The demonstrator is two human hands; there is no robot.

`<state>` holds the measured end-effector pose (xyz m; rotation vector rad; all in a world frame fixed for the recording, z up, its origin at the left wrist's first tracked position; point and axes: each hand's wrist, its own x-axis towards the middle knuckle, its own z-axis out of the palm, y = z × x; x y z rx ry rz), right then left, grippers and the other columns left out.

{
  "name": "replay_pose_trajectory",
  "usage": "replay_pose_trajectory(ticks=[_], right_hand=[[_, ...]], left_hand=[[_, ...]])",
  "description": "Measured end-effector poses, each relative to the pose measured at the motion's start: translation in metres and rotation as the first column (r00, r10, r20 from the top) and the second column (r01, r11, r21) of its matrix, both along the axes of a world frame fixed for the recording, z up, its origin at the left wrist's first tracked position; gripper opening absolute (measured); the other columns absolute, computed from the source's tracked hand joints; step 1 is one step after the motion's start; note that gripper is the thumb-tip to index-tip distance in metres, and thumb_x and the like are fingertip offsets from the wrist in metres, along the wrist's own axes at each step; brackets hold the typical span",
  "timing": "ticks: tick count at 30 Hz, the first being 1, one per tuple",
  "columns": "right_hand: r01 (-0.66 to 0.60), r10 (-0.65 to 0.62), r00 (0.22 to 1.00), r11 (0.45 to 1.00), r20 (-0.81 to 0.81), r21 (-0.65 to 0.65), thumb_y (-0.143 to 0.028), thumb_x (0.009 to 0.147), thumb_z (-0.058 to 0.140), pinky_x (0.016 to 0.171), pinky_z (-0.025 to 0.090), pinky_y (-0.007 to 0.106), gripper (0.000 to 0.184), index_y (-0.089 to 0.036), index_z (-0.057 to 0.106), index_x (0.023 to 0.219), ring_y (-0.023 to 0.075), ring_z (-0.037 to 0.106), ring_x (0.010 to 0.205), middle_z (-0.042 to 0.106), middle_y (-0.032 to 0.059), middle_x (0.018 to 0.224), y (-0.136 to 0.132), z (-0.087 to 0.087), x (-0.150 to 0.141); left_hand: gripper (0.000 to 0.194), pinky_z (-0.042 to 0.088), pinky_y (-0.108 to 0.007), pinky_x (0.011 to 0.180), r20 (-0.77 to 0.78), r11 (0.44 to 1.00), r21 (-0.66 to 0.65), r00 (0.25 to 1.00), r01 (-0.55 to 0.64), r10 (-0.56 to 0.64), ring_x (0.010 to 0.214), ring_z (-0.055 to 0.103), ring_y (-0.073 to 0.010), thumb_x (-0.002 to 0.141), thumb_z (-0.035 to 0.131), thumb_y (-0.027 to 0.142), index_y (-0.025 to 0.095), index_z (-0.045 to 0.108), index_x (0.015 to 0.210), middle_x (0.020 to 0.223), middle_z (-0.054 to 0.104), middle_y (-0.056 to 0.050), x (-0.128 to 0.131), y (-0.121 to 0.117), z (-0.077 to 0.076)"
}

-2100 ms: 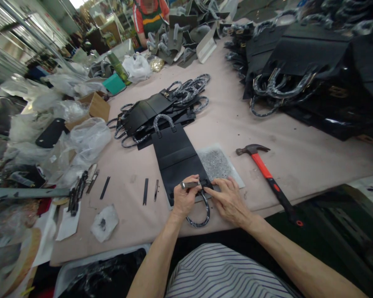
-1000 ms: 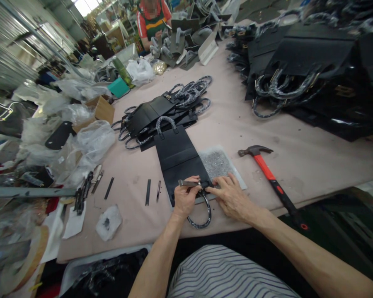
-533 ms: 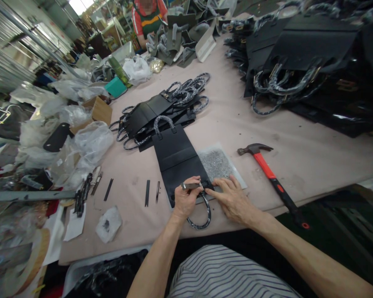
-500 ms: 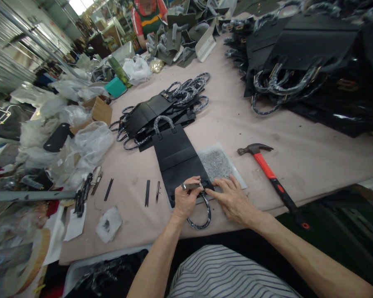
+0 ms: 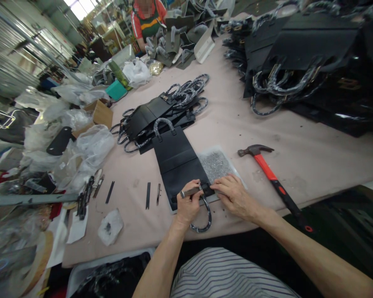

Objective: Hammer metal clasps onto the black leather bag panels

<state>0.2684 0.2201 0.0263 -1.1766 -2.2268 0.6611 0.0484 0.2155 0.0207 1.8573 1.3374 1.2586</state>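
Note:
A black handbag panel (image 5: 178,159) lies flat before me, creased across its middle. One plastic-wrapped handle (image 5: 163,121) is at its far end; another handle (image 5: 209,216) loops over the near end. My left hand (image 5: 187,207) is closed around a short metal rod-shaped tool (image 5: 189,192), tilted over the near handle's tab. Beside that tab, my right hand (image 5: 234,196) rests low with fingers stretched toward the panel's near right corner. Whether its fingertips pinch something small cannot be made out. Small metal pieces (image 5: 216,163) cover a pale sheet just beyond my right hand.
A claw hammer (image 5: 272,176) lies to the right. Black bag pieces (image 5: 152,111) are piled behind the panel, with a larger stack (image 5: 317,45) at far right. Slim dark tools (image 5: 148,195) lie left. Plastic bags (image 5: 95,142) crowd the left edge. A person (image 5: 147,20) sits across the table.
My right fingers have drawn back slightly from the handle tab. The tool in my left hand has tilted a little, its rear end lower. The panel has stayed in place.

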Motion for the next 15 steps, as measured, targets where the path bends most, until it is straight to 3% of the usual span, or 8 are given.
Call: replay_pose_trajectory(ticks=[15], right_hand=[[0.051,-0.051,0.998,0.998,0.022,0.022,-0.012,0.094,0.05,0.109,0.031,0.05,0.028,-0.022,0.07,0.111,0.0242,0.053,0.103,0.068,0.0067,0.108,0.0035,-0.0026,-0.0086]], left_hand=[[0.014,0.059,-0.04,0.097,-0.045,0.998,-0.048,0.998,0.037,-0.039,0.107,0.072,-0.0223,0.089,0.062,0.011,0.02,0.065,0.099,0.109,0.074,-0.009,0.0042,0.008,0.005]])
